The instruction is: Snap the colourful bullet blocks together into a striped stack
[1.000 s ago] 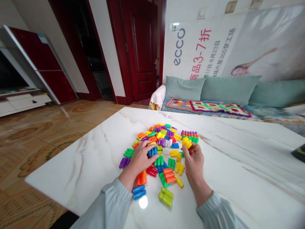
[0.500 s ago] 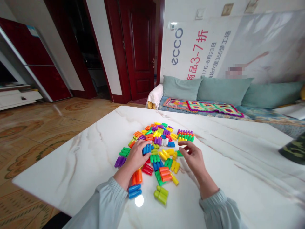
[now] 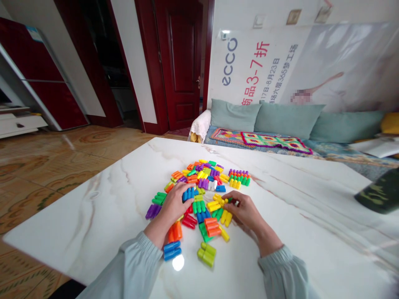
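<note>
A pile of bullet-shaped plastic toy blocks (image 3: 203, 172) in many colours is spread over the white table. My left hand (image 3: 173, 204) curls around a blue block (image 3: 188, 194), thumb on the near side and fingers on the far side. On the right of the pile, my right hand (image 3: 245, 209) has thumb and forefinger pinched on a yellow block (image 3: 225, 201), partly covered by the fingertips. Another yellow block (image 3: 213, 206) lies just left of that pinch. Below sit an orange block (image 3: 212, 227) and a lime green block (image 3: 206, 254).
Rows of blocks (image 3: 239, 178) stand lined up in purple, orange, green and yellow at the pile's right. A camouflage-patterned object (image 3: 378, 192) is at the right on the marble-patterned table (image 3: 118, 195). Behind it is a sofa with green cushions (image 3: 288, 120).
My right hand has moved left and down to the yellow blocks, and its fingers have closed on one. My left hand stays around the blue block. The view has shifted slightly.
</note>
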A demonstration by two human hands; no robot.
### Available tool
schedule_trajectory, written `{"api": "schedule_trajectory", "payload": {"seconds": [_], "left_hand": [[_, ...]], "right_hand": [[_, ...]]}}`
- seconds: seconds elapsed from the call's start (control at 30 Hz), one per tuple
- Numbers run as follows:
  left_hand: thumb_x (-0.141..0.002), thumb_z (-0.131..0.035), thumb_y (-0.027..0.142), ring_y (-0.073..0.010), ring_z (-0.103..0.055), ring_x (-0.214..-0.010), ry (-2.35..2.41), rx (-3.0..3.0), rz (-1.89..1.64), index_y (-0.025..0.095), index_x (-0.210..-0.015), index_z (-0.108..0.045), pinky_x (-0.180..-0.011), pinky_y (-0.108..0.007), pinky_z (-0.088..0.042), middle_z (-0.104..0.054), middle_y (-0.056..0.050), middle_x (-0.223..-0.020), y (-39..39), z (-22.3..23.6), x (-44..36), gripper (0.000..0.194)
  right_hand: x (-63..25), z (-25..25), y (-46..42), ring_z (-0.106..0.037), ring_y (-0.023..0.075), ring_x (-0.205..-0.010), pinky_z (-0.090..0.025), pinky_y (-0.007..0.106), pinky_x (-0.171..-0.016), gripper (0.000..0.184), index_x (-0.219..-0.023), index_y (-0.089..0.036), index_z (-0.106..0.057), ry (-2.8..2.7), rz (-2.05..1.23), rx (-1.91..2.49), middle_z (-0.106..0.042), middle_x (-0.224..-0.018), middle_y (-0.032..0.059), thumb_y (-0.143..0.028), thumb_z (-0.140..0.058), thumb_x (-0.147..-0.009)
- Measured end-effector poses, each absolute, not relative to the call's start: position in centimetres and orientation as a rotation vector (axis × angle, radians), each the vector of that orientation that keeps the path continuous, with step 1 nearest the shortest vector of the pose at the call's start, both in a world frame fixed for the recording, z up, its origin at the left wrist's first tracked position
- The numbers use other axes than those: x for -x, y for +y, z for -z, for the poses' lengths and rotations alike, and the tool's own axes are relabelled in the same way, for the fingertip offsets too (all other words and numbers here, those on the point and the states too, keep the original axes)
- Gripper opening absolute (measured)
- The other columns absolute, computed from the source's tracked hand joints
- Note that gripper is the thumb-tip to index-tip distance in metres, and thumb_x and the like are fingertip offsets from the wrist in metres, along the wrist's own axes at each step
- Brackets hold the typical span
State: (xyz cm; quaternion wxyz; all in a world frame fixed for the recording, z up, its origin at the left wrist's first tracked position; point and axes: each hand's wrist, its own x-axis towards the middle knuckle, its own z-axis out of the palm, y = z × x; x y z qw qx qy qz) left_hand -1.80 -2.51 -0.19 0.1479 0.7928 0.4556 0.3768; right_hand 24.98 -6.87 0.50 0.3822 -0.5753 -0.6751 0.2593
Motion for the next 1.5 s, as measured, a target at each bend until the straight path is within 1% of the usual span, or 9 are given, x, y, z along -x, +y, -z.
{"api": "schedule_trajectory", "payload": {"seconds": [0.2, 0.37, 0.5, 0.63, 0.8, 0.97, 1.07, 1.23, 1.5], "left_hand": [[-0.074, -0.065, 0.007, -0.0224, -0.058, -0.109, 1.265, -2.282, -1.148, 0.024, -0.117, -0.063, -0.101, -0.042, -0.048, -0.061, -0.006, -0.114, -2.6, -0.2, 1.7, 0.046], [-0.075, -0.066, 0.009, -0.0216, -0.060, -0.106, 1.237, -2.259, -1.267, 0.024, -0.115, -0.064, -0.096, -0.039, -0.051, -0.062, -0.006, -0.112, -2.7, -0.7, 1.6, 0.043], [-0.075, -0.067, 0.011, -0.0215, -0.060, -0.107, 1.222, -2.232, -1.282, 0.023, -0.115, -0.064, -0.096, -0.038, -0.052, -0.062, -0.007, -0.113, -2.9, -0.8, 1.5, 0.041], [-0.081, -0.066, 0.022, -0.0215, -0.061, -0.108, 1.200, -2.204, -1.273, 0.023, -0.116, -0.065, -0.094, -0.036, -0.053, -0.062, -0.007, -0.114, -3.0, -0.9, 1.5, 0.035], [-0.093, -0.052, 0.028, -0.0198, -0.062, -0.106, 1.162, -2.194, -1.336, 0.022, -0.112, -0.068, -0.093, -0.034, -0.053, -0.065, -0.008, -0.112, -2.9, -1.1, 1.6, 0.025], [-0.092, -0.051, 0.022, -0.0188, -0.065, -0.100, 1.156, -2.205, -1.401, 0.022, -0.100, -0.072, -0.091, -0.033, -0.053, -0.070, -0.005, -0.103, -2.7, -1.0, 1.7, 0.022], [-0.091, -0.050, 0.020, -0.0189, -0.065, -0.100, 1.182, -2.202, -1.407, 0.023, -0.104, -0.071, -0.089, -0.033, -0.054, -0.070, -0.005, -0.105, -2.7, -0.9, 1.7, 0.024], [-0.090, -0.051, 0.021, -0.0207, -0.065, -0.106, 1.282, -2.171, -1.420, 0.022, -0.117, -0.065, -0.097, -0.037, -0.052, -0.069, -0.006, -0.116, -2.6, -0.8, 1.7, 0.031], [-0.089, -0.052, 0.025, -0.0218, -0.066, -0.107, 1.307, -2.136, -1.408, 0.020, -0.118, -0.064, -0.098, -0.038, -0.052, -0.069, -0.007, -0.117, -2.3, -0.3, 1.6, 0.031]], "right_hand": [[-24.6, -0.7, -7.1, -0.057, 0.0151, -0.065, -0.046, 0.026, -0.060, 0.024, -0.092, -0.019, -0.073, -1.707, -0.625, 1.435, -0.068, -0.074, 0.0016, -0.034, -0.064, -0.075], [-24.2, -0.3, -6.9, -0.055, 0.0133, -0.055, -0.045, 0.024, -0.051, 0.025, -0.093, -0.017, -0.068, -1.547, -0.687, 1.383, -0.063, -0.065, -0.0006, -0.037, -0.057, -0.081], [-24.1, 0.3, -6.6, -0.060, 0.0146, -0.062, -0.049, 0.025, -0.057, 0.027, -0.097, -0.017, -0.068, -1.576, -0.663, 1.358, -0.067, -0.074, 0.0017, -0.037, -0.056, -0.083], [-24.7, 0.1, -6.4, -0.063, 0.0172, -0.071, -0.051, 0.029, -0.065, 0.034, -0.106, -0.017, -0.069, -1.442, -0.439, 1.379, -0.071, -0.087, 0.0059, -0.038, -0.053, -0.085], [-27.5, 0.1, -5.9, -0.064, 0.0205, -0.077, -0.049, 0.032, -0.071, 0.040, -0.109, -0.015, -0.066, -1.049, -0.066, 1.533, -0.072, -0.094, 0.0107, -0.039, -0.052, -0.080], [-29.8, 1.6, -5.1, -0.063, 0.0241, -0.073, -0.046, 0.034, -0.067, 0.035, -0.091, -0.015, -0.070, -1.164, -0.096, 1.840, -0.072, -0.083, 0.0124, -0.036, -0.048, -0.073], [-29.9, 2.2, -4.5, -0.063, 0.0238, -0.074, -0.044, 0.033, -0.068, 0.038, -0.094, -0.015, -0.071, -1.215, -0.063, 1.873, -0.073, -0.084, 0.0120, -0.035, -0.046, -0.073], [-29.5, 2.5, -3.7, -0.061, 0.0224, -0.073, -0.041, 0.031, -0.064, 0.038, -0.100, -0.016, -0.072, -1.254, 0.003, 1.911, -0.072, -0.083, 0.0104, -0.032, -0.047, -0.077], [-29.3, 2.5, -3.2, -0.062, 0.0218, -0.072, -0.040, 0.029, -0.062, 0.035, -0.103, -0.014, -0.071, -1.306, 0.027, 1.944, -0.072, -0.083, 0.0107, -0.028, -0.048, -0.080]]}}
